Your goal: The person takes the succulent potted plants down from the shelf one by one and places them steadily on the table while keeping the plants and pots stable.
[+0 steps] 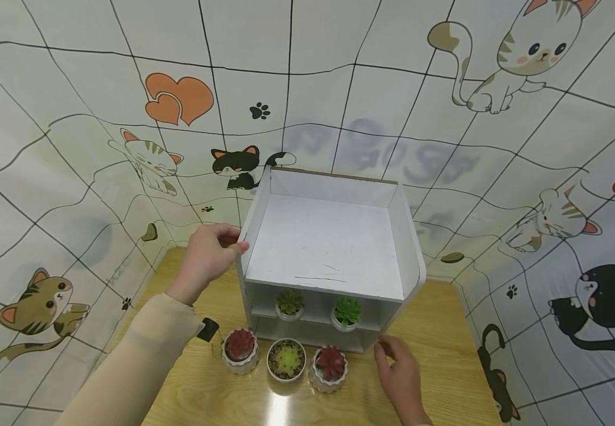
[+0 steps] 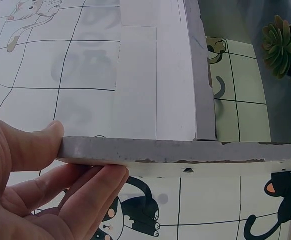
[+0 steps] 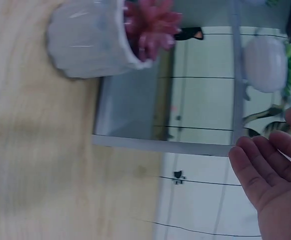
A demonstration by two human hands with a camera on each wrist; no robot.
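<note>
A small white shelf unit [image 1: 329, 242] with a wide top and lower compartments stands on the wooden table. My left hand [image 1: 210, 255] pinches its left side panel, thumb on the inner side and fingers outside, as the side panel [image 2: 150, 150] in the left wrist view confirms. My right hand [image 1: 400, 376] is at the lower right corner, its loosely bent fingertips [image 3: 243, 155] right at the front edge of the right side panel [image 3: 160, 145]. Two potted green succulents, one dull green [image 1: 290, 303] and one bright green [image 1: 347, 312], sit on the inner shelf.
Three potted plants stand in front of the unit: a red succulent [image 1: 240, 349], a yellow-green one [image 1: 286, 359] and another red one [image 1: 330, 367]. A small black object [image 1: 208, 329] is near the left sleeve. Cat-printed cloth walls [image 1: 318, 100] enclose the wooden table [image 1: 446, 331].
</note>
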